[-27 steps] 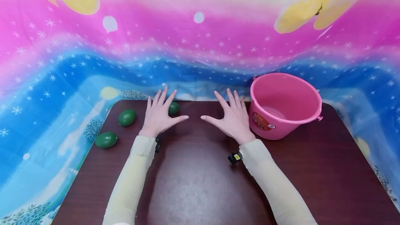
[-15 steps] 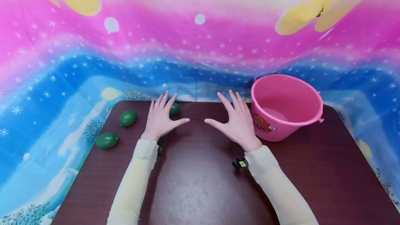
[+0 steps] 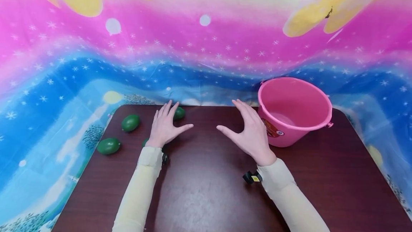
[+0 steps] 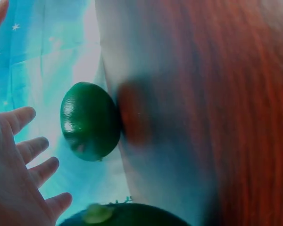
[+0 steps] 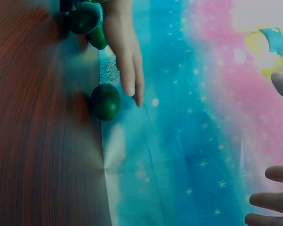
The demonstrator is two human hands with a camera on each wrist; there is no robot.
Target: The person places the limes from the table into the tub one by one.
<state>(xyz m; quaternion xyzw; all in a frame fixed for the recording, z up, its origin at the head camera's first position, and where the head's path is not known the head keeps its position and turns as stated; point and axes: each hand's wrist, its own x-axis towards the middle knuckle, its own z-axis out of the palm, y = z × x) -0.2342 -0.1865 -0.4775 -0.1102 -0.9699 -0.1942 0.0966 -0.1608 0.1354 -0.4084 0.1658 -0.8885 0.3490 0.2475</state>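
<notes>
We saw the left hand (image 3: pixel 165 126) lying over the dark brown table (image 3: pixel 209 196) with its fingers spread apart and straight. It held nothing. Its fingertips reached up next to a small green fruit (image 3: pixel 179 113) at the far edge of the table. From the head view we could not tell if the fingers touched that fruit. In the right wrist view the same fruit (image 5: pixel 104 101) sat just beside the tips of the left hand (image 5: pixel 127 56), right at the table edge.

Two more green fruits lay to the left of that hand. One green fruit (image 3: pixel 130 122) sat farther back, and another green fruit (image 3: pixel 108 146) sat closer to us, near the left edge. A bit of one more green thing (image 3: pixel 145 141) peeked out beside the left wrist.

The right hand (image 3: pixel 251 131) was raised a little over the table, with its fingers loose and apart and its thumb sticking out to the side. It held nothing too. A pink bucket (image 3: pixel 294 112) stood just to the right of it, very near the fingers. The bucket stood upright and had a round sticker (image 3: pixel 271 129) on its side.

Both arms wore pale cream sleeves (image 3: pixel 138 189). A bright cloth (image 3: pixel 206 46) with pink, blue and little white stars hung behind the table.
</notes>
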